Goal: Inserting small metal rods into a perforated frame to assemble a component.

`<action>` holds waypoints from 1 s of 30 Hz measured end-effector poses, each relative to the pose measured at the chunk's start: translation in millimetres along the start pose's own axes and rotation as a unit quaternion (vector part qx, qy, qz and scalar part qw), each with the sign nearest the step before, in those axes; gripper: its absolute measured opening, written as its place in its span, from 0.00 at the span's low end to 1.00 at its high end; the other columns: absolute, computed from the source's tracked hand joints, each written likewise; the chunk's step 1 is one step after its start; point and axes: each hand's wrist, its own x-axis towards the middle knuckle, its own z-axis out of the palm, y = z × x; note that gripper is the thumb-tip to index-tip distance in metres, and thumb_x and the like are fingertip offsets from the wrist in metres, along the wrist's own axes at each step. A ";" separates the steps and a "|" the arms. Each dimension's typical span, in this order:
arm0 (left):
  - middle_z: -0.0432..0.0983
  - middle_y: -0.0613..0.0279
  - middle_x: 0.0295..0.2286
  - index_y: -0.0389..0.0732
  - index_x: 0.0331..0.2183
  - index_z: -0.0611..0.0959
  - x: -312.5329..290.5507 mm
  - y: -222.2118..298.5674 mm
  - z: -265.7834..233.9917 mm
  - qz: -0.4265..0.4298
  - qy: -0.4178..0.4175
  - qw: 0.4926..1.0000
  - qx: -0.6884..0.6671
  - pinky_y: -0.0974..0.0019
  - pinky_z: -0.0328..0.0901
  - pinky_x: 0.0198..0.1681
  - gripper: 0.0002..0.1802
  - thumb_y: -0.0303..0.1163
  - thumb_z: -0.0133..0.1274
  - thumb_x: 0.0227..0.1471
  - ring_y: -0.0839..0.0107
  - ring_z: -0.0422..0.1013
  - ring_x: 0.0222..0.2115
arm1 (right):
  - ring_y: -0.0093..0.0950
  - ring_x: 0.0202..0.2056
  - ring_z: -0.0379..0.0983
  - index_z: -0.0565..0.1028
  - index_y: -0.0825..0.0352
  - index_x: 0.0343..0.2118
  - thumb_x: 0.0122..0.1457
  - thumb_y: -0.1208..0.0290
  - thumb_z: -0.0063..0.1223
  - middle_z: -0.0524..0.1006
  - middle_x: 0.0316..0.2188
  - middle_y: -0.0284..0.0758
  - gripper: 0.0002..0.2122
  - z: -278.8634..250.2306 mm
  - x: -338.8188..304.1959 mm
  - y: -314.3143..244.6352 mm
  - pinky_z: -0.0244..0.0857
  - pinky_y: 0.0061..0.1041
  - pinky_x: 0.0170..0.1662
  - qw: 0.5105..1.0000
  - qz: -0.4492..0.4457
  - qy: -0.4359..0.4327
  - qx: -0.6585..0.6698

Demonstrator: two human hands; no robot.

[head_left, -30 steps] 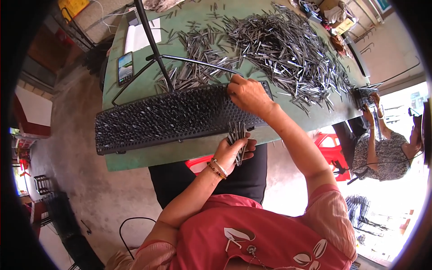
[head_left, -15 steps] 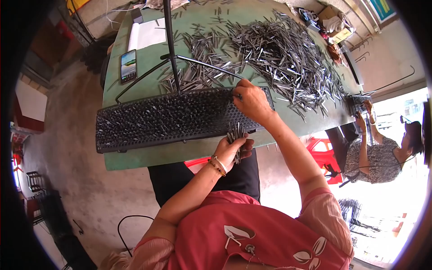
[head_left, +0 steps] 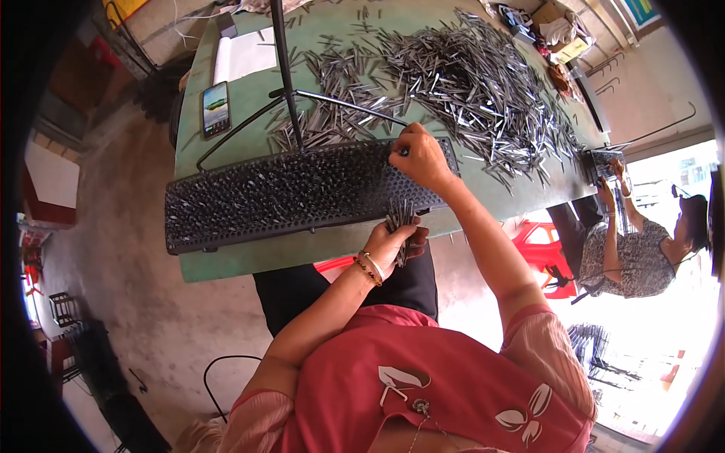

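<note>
A long black perforated panel [head_left: 272, 198] lies along the table's near edge, tilted toward me. Dark thin strips stand packed in most of its holes, while bare holes [head_left: 414, 189] show near its right end. My left hand [head_left: 391, 243], just below that end, is closed round a bundle of thin dark strips [head_left: 400, 217] pointing upward. Over the panel's right end, my right hand [head_left: 424, 160] is closed in a pinch. Something small and dark shows at its fingers, too small to make out.
Loose dark strips [head_left: 483, 98] cover the green table [head_left: 226, 264] in a big heap. A phone [head_left: 216, 109] and white paper [head_left: 245, 57] lie at left. A black metal frame [head_left: 287, 75] rises behind the panel. Another person [head_left: 634, 249] works at the right corner near a red stool [head_left: 540, 253].
The whole view has shifted slightly. My right hand stays over the panel's right end with its wrist turned a little; my left hand keeps the bundle just below.
</note>
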 end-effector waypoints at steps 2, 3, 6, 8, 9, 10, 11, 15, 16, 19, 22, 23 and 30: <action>0.77 0.58 0.32 0.39 0.40 0.76 -0.4 0.0 1.0 -0.004 0.007 1.000 0.005 0.66 0.71 0.32 0.11 0.31 0.49 0.54 0.73 0.74 0.30 | 0.39 0.34 0.71 0.76 0.68 0.21 0.41 0.70 0.55 0.71 0.31 0.40 0.06 2.0 -1.7 0.7 0.65 0.32 0.39 1.000 -0.007 0.011 0.028; 0.77 0.58 0.32 0.39 0.40 0.76 0.0 1.0 1.8 -0.001 0.008 1.000 0.006 0.66 0.71 0.32 0.11 0.31 0.49 0.54 0.73 0.74 0.30 | 0.39 0.34 0.71 0.76 0.68 0.21 0.41 0.70 0.55 0.71 0.31 0.40 0.06 2.3 -1.5 1.1 0.65 0.32 0.39 1.000 -0.004 0.012 0.029; 0.77 0.58 0.31 0.40 0.38 0.76 0.6 4.6 4.4 0.003 0.009 1.000 0.002 0.66 0.71 0.32 0.09 0.30 0.49 0.54 0.73 0.73 0.29 | 0.39 0.34 0.70 0.75 0.68 0.22 0.42 0.71 0.54 0.71 0.32 0.39 0.06 0.4 -0.9 1.8 0.65 0.32 0.39 0.998 -0.034 0.017 0.048; 0.77 0.58 0.31 0.40 0.37 0.76 -0.2 5.5 3.3 0.005 0.011 1.000 -0.001 0.66 0.71 0.31 0.08 0.29 0.49 0.53 0.73 0.73 0.29 | 0.40 0.34 0.70 0.76 0.67 0.24 0.44 0.72 0.52 0.71 0.32 0.39 0.05 -4.8 0.3 -1.3 0.65 0.32 0.39 0.997 -0.063 -0.011 -0.032; 0.77 0.58 0.31 0.40 0.37 0.76 -0.3 5.2 2.1 0.008 0.009 1.000 -0.005 0.66 0.71 0.31 0.08 0.29 0.49 0.53 0.73 0.73 0.29 | 0.40 0.34 0.70 0.76 0.67 0.24 0.44 0.72 0.52 0.71 0.32 0.39 0.05 -7.5 0.2 -3.9 0.65 0.32 0.39 0.998 -0.063 -0.010 -0.030; 0.77 0.58 0.31 0.40 0.37 0.76 -0.2 6.0 2.3 0.011 0.007 1.000 -0.009 0.66 0.71 0.31 0.08 0.29 0.49 0.53 0.73 0.73 0.29 | 0.39 0.34 0.70 0.76 0.67 0.24 0.45 0.72 0.52 0.71 0.32 0.38 0.05 -12.2 0.3 -6.9 0.65 0.32 0.40 0.995 -0.065 -0.034 -0.063; 0.77 0.58 0.31 0.40 0.37 0.76 -1.2 6.9 2.4 0.011 0.006 1.000 -0.007 0.66 0.71 0.31 0.08 0.29 0.49 0.53 0.73 0.73 0.29 | 0.39 0.35 0.70 0.76 0.66 0.25 0.45 0.72 0.52 0.71 0.33 0.37 0.05 -15.6 0.2 -9.1 0.65 0.32 0.40 0.991 -0.068 -0.058 -0.096; 0.77 0.58 0.31 0.39 0.38 0.76 -5.2 7.4 1.8 0.003 0.017 1.000 -0.005 0.66 0.71 0.32 0.09 0.29 0.50 0.53 0.73 0.73 0.29 | 0.37 0.35 0.70 0.76 0.65 0.24 0.46 0.71 0.52 0.71 0.33 0.36 0.04 -19.2 -3.2 -12.1 0.64 0.33 0.41 0.988 -0.095 -0.051 -0.115; 0.77 0.59 0.31 0.39 0.39 0.76 -5.8 7.7 1.6 0.000 0.019 1.000 -0.006 0.66 0.71 0.32 0.10 0.29 0.50 0.53 0.73 0.73 0.29 | 0.37 0.35 0.71 0.76 0.64 0.25 0.46 0.71 0.52 0.71 0.33 0.36 0.04 -17.8 -3.2 -13.1 0.63 0.33 0.41 0.985 -0.068 -0.062 -0.148; 0.77 0.59 0.31 0.40 0.39 0.76 -6.9 7.4 0.1 0.000 0.018 1.000 -0.010 0.66 0.71 0.32 0.10 0.29 0.49 0.53 0.73 0.73 0.29 | 0.37 0.35 0.72 0.77 0.64 0.25 0.47 0.70 0.52 0.71 0.34 0.37 0.05 -14.1 -2.6 -14.4 0.63 0.36 0.44 0.978 -0.072 -0.060 -0.187; 0.77 0.60 0.31 0.40 0.39 0.76 -6.0 7.2 -0.3 0.001 0.010 1.000 -0.013 0.67 0.71 0.32 0.10 0.29 0.50 0.53 0.74 0.73 0.29 | 0.38 0.34 0.73 0.77 0.65 0.25 0.47 0.70 0.52 0.71 0.34 0.38 0.05 -16.0 -0.2 -20.1 0.62 0.40 0.47 0.977 -0.077 -0.063 -0.191; 0.77 0.60 0.31 0.40 0.39 0.76 -5.5 6.9 0.0 0.001 0.009 1.000 -0.013 0.67 0.71 0.32 0.10 0.29 0.50 0.53 0.74 0.73 0.29 | 0.38 0.34 0.73 0.76 0.66 0.24 0.48 0.69 0.53 0.72 0.33 0.38 0.05 -17.0 0.5 -22.0 0.62 0.40 0.47 0.978 -0.051 -0.077 -0.190; 0.77 0.60 0.31 0.39 0.38 0.76 -3.2 10.3 2.5 -0.007 -0.008 1.000 -0.023 0.67 0.71 0.32 0.09 0.29 0.50 0.53 0.74 0.73 0.29 | 0.39 0.34 0.73 0.75 0.66 0.23 0.47 0.69 0.54 0.72 0.31 0.39 0.06 -14.3 3.2 -20.6 0.63 0.42 0.46 0.979 -0.023 -0.068 -0.191</action>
